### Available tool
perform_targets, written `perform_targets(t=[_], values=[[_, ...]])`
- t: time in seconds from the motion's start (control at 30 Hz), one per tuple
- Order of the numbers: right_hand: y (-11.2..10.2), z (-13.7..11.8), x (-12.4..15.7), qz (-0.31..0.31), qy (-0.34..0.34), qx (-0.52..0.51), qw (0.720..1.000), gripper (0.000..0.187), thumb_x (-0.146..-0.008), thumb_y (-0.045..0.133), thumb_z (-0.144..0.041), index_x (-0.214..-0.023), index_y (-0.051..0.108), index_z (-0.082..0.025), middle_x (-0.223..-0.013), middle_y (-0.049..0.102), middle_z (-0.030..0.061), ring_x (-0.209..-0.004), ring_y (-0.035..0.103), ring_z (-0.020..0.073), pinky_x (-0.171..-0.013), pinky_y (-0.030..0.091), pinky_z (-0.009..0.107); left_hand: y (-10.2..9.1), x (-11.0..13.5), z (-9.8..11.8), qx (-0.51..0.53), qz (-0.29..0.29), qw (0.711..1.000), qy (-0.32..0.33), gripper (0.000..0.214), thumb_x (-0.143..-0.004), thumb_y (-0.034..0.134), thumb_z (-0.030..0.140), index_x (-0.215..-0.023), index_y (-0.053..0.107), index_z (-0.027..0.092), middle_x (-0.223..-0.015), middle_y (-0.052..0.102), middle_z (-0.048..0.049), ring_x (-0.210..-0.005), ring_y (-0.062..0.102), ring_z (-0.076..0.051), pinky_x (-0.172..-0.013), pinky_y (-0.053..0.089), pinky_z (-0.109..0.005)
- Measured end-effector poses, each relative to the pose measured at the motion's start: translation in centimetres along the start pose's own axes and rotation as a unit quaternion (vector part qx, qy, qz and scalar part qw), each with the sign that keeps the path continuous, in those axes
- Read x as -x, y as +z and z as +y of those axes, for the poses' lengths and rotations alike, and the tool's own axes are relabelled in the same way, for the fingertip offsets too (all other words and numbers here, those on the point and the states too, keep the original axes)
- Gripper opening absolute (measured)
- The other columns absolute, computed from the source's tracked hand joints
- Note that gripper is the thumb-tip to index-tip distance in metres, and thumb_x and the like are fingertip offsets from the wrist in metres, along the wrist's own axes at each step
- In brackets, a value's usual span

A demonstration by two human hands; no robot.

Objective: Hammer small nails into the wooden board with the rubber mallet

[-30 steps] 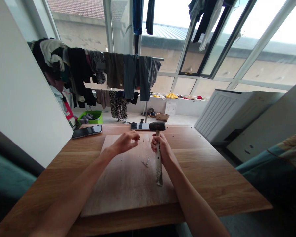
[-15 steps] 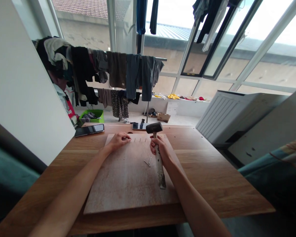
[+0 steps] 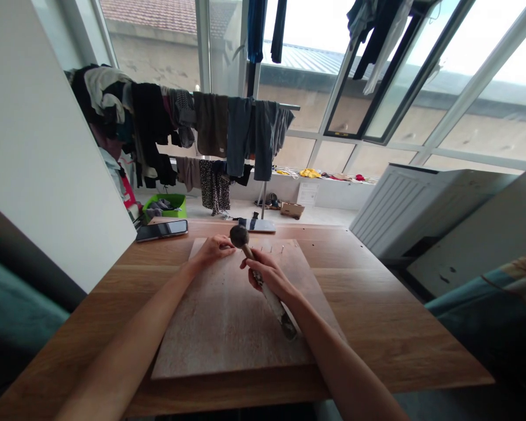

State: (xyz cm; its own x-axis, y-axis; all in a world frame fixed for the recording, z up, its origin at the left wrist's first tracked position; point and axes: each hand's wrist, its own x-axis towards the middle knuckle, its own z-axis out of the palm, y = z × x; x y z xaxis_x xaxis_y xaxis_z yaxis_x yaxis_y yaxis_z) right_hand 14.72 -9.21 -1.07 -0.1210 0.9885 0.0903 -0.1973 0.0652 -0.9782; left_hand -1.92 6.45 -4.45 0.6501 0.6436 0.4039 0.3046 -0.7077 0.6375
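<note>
My left hand (image 3: 214,249) rests at the far left part of a reddish-brown wooden board (image 3: 214,321), thumb and fingertips pinched on a thin nail, mostly hidden by the fingers. Wrapped around the handle of a hammer (image 3: 239,236) is my right hand (image 3: 265,272). The dark hammer head is raised close to my left fingertips, while the pale, worn handle slants back toward me. Several nails (image 3: 283,249) stand upright in a row along the board's far edge, to the right of the hammer head.
The board lies on a wooden table (image 3: 377,316). A black phone (image 3: 162,230) lies at the table's far left, and another phone (image 3: 263,225) behind the board. Beyond are a green basket (image 3: 175,204), a clothes rack with laundry (image 3: 241,137) and a white appliance (image 3: 390,204) at right.
The hammer has swung left, its head now beside my left fingertips. My left hand stays pinched in place. The two loose nails on the board are now hidden behind my right hand and the hammer.
</note>
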Motion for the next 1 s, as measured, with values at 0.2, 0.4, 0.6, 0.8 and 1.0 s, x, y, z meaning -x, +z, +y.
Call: perform_targets(t=[0.2, 0.4, 0.6, 0.8, 1.0], values=[[0.5, 0.5, -0.4, 0.005, 0.001, -0.009, 1.0, 0.024, -0.081, 0.064, -0.037, -0.095, 0.06, -0.018, -0.076, 0.07, 0.0004, -0.034, 0.05, 0.0054, -0.028, 0.033, 0.016, 0.1, 0.0, -0.2, 0.014, -0.002, 1.0, 0.004, 0.016, -0.076, 0.062, 0.026, -0.073, 0.074, 0.014, -0.064, 0.058, 0.0015, -0.063, 0.05, -0.011, -0.058, 0.036, -0.021], [0.3, 0.7, -0.7, 0.011, 0.006, -0.021, 1.0, 0.029, -0.081, 0.064, -0.036, -0.102, 0.059, -0.017, -0.101, 0.073, 0.0081, -0.036, 0.054, 0.0049, -0.027, 0.034, 0.016, -0.1, -0.1, -0.2, 0.021, -0.012, 0.999, 0.021, 0.016, -0.075, 0.059, 0.023, -0.073, 0.073, 0.015, -0.066, 0.059, 0.0008, -0.065, 0.051, -0.012, -0.06, 0.037, -0.021], [0.4, 0.9, -0.8, 0.01, 0.008, -0.03, 0.999, 0.032, -0.08, 0.064, -0.037, -0.104, 0.059, -0.018, -0.105, 0.074, 0.0091, -0.036, 0.056, 0.0056, -0.027, 0.036, 0.015, -0.2, 0.0, 0.2, 0.032, -0.011, 0.999, 0.003, 0.018, -0.073, 0.06, 0.022, -0.079, 0.075, 0.015, -0.068, 0.061, 0.0005, -0.066, 0.053, -0.012, -0.059, 0.038, -0.021], [0.2, -0.1, -0.6, 0.038, -0.002, -0.049, 0.998, 0.03, -0.077, 0.066, -0.035, -0.101, 0.062, -0.018, -0.101, 0.075, 0.0088, -0.035, 0.054, 0.0066, -0.026, 0.033, 0.017, -0.1, 0.1, 0.3, 0.02, -0.014, 1.0, -0.017, 0.018, -0.076, 0.063, 0.03, -0.082, 0.073, 0.016, -0.078, 0.066, -0.0015, -0.07, 0.058, -0.013, -0.064, 0.045, -0.023], [-1.7, -1.4, -0.1, 0.118, -0.049, -0.091, 0.988, 0.028, -0.077, 0.062, -0.036, -0.1, 0.061, -0.02, -0.095, 0.076, 0.0065, -0.033, 0.044, 0.005, -0.027, 0.028, 0.018, -1.1, -0.8, 4.4, -0.037, -0.003, 0.998, 0.048, 0.016, -0.078, 0.065, 0.032, -0.084, 0.066, 0.017, -0.088, 0.066, -0.004, -0.083, 0.062, -0.017, -0.074, 0.048, -0.028]])
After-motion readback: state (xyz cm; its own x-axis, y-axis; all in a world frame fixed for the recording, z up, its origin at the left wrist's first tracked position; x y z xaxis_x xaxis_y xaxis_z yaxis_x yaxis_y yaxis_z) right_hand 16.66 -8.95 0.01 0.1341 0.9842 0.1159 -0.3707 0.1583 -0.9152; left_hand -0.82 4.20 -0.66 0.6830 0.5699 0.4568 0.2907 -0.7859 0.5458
